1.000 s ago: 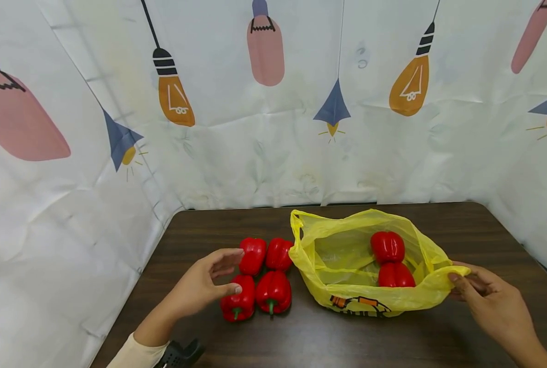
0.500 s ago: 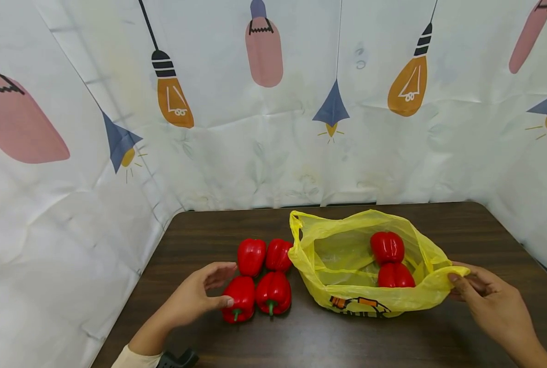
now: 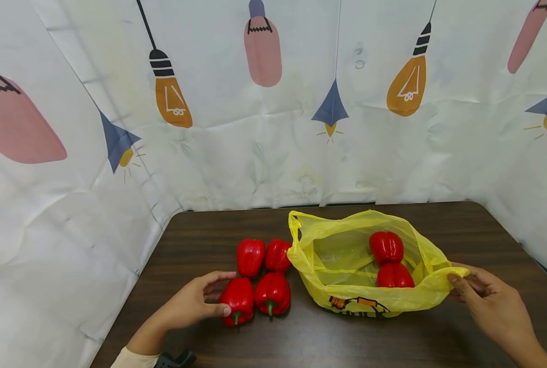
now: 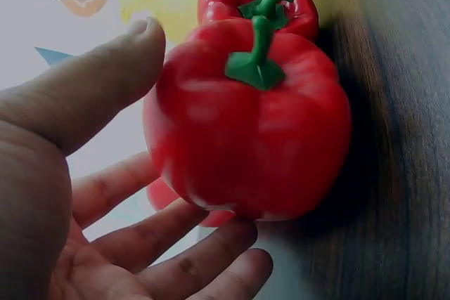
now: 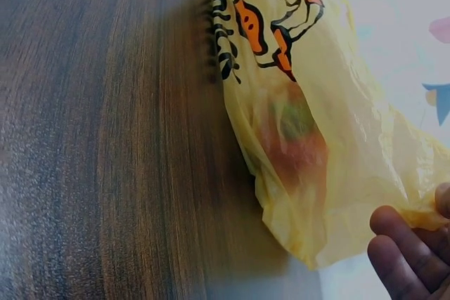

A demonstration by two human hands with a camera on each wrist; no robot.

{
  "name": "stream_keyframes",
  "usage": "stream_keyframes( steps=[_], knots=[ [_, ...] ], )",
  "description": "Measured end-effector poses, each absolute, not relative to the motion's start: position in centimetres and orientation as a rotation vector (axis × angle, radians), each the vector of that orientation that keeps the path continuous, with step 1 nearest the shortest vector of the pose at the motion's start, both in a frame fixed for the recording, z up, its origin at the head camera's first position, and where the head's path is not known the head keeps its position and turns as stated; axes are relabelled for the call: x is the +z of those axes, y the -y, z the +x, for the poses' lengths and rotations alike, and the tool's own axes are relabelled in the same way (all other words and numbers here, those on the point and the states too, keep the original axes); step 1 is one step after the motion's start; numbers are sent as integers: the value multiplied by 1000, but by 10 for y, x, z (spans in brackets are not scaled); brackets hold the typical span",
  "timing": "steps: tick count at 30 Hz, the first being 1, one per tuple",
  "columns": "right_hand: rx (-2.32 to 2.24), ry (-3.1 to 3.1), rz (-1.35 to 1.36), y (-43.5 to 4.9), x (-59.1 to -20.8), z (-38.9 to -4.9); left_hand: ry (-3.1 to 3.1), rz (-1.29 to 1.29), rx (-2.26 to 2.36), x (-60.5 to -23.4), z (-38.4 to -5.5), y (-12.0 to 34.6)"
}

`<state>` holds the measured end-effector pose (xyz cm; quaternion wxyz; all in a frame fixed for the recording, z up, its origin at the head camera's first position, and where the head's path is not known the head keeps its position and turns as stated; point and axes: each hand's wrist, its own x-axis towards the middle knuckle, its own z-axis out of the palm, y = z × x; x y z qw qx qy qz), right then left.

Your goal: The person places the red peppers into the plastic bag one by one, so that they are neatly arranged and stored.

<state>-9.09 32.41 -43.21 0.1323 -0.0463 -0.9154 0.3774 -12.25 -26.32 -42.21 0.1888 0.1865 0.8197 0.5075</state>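
Backdrop [image 3: 236, 153]: printed white sheeting across the upper frame.
Table [image 3: 347, 342]: dark wood-grain, lower frame.
Yellow bag [image 3: 411, 297]: right of centre, probably flimsy; right hand [image 3: 499, 304] pinches its rim.
Left hand [image 3: 188, 301]: lower left, fingers and thumb apart around the leftmost pepper [image 3: 238, 299].
Leftmost pepper: lower centre-left, likely light, firm, slippery; best held round its plump sides.

From here, the table [image 3: 328, 342] shows dark brown, streaky wood grain. Nearer its left edge, four peppers [image 3: 237, 296] gleam red, the front two green-stemmed; two red ones [image 3: 386, 247] lie in the yellow bag [image 3: 425, 299], printed black and orange. Past the far edge, white cloth [image 3: 282, 168] carries blue, pink and amber lamps [image 3: 172, 99]. One sleeve [image 3: 133, 359] is cream.
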Motion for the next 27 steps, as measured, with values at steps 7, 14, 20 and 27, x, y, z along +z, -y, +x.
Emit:
stream_keyframes(
  steps=[7, 14, 20, 27],
  knots=[
    [1088, 2673, -139, -325, -432, -91, -2257, 549, 1416, -425, -121, 265],
    [1106, 2703, -159, -327, -432, -92, -2260, 537, 1400, -428, -121, 265],
    [1110, 2688, -146, -327, -432, -91, -2319, 482, 1414, -426, -120, 267],
    [1095, 2689, -150, -328, -432, -89, -2365, 504, 1461, -412, -116, 264]
  ],
)
